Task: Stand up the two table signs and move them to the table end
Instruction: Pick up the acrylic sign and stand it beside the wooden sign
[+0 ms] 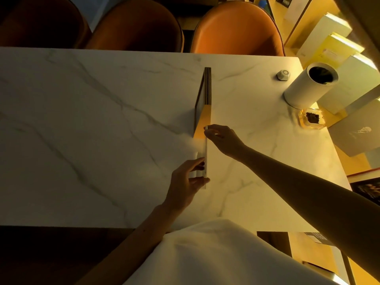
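Note:
Two thin table signs stand upright on edge on the white marble table (82, 120), seen from above as narrow strips in one line. The far sign (207, 87) stands free, a dark face turned left. The near sign (205, 153) is a thin clear or pale panel on a small base. My right hand (221, 138) pinches its top edge at the far end. My left hand (188, 182) grips its near end and base from the left. Both signs stand right of the table's middle.
A white cylinder tin (308, 87), a small grey knob-like object (283, 75) and a glass dish with dark contents (311, 119) sit near the table's right end. Pale boxes (349, 130) line a shelf beyond it. Orange and brown chairs (236, 29) stand behind the far edge.

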